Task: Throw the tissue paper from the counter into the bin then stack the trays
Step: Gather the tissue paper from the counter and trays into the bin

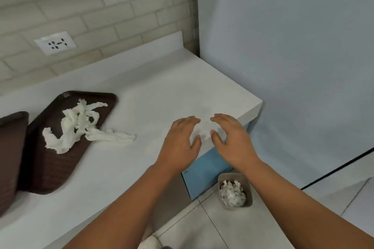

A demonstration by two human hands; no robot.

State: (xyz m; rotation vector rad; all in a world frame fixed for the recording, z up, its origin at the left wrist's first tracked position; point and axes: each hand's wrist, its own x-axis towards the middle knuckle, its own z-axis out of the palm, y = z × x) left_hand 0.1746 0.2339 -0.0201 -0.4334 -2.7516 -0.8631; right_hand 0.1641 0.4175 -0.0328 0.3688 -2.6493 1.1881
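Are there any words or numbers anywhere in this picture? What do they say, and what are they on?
No words or numbers can be read here.
Wall socket: only plug holes, no writing.
Blue cabinet panel: a tiny dark mark near its left edge, too small to read.
Brown tray and bin: no label shows.

White counter [153,95] with a square outer corner; a blue panel [208,172] lies beneath its end. Behind the counter, a wall of pale beige brick-pattern tiles [81,6] carries a white socket plate [55,43]. Beyond the counter's end, a plain pale blue-grey wall [293,46]. Below the counter, a floor of large light grey tiles [202,228] with thin dark joints. Light soft and even.
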